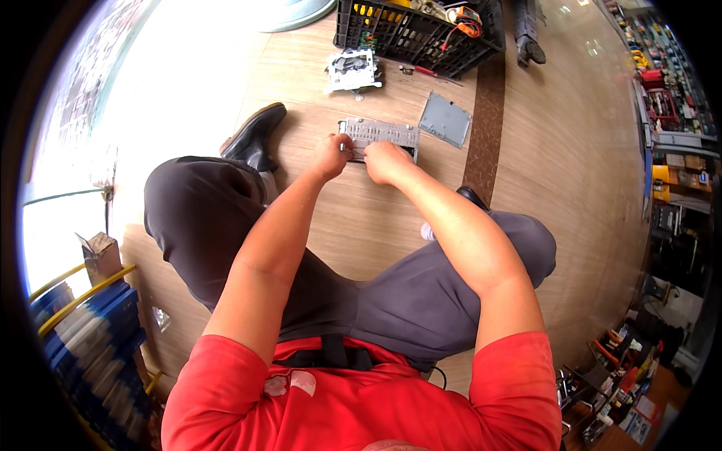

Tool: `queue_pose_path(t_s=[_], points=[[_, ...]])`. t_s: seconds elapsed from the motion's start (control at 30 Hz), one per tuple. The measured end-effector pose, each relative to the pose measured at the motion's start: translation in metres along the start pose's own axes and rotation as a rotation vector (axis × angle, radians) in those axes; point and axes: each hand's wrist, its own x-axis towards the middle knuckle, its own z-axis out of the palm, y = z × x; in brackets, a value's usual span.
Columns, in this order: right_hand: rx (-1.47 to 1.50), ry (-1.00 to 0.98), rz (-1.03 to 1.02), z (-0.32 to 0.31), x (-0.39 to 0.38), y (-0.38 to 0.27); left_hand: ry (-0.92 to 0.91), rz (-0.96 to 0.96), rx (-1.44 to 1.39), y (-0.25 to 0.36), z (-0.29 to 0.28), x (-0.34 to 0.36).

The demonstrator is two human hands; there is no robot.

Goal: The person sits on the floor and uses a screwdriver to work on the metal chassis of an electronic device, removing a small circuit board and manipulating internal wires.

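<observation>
A flat, silver metal casing (381,132) with rows of slots and holes lies on the floor between my feet. My left hand (331,156) grips its left end with curled fingers. My right hand (385,161) is closed at the casing's near edge, fingertips pinched together. Whatever those fingers hold is too small to make out. To the right of the casing lies a grey metal cover plate (445,119). Beyond it on the left sits a white-framed mechanism (353,71) with dark parts inside.
A black plastic crate (421,37) holding tools and an orange meter (465,21) stands at the far side. A red-handled tool (426,71) lies before it. Stacked blue items (94,331) stand at the left, and loaded shelves (677,150) line the right.
</observation>
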Motion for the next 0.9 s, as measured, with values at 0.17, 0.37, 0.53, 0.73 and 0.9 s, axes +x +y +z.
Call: queue_pose_path(t_s=[0.17, 0.37, 0.53, 0.73, 0.9], points=[[0.004, -0.010, -0.009, -0.005, -0.005, -0.007, -0.004, 0.004, -0.006, 0.001, -0.001, 0.000], [0.021, 0.137, 0.014, -0.014, -0.018, -0.018, -0.011, 0.005, 0.012, 0.002, -0.002, 0.000], [-0.050, 0.212, -0.118, -0.021, -0.015, -0.020, -0.003, 0.009, 0.025, 0.003, -0.003, -0.001], [-0.152, 0.279, -0.289, -0.026, 0.000, -0.021, 0.013, 0.051, 0.025, 0.004, -0.003, -0.002], [-0.288, 0.392, -0.358, -0.017, 0.006, -0.021, 0.024, 0.080, 0.062, 0.003, -0.003, -0.002]])
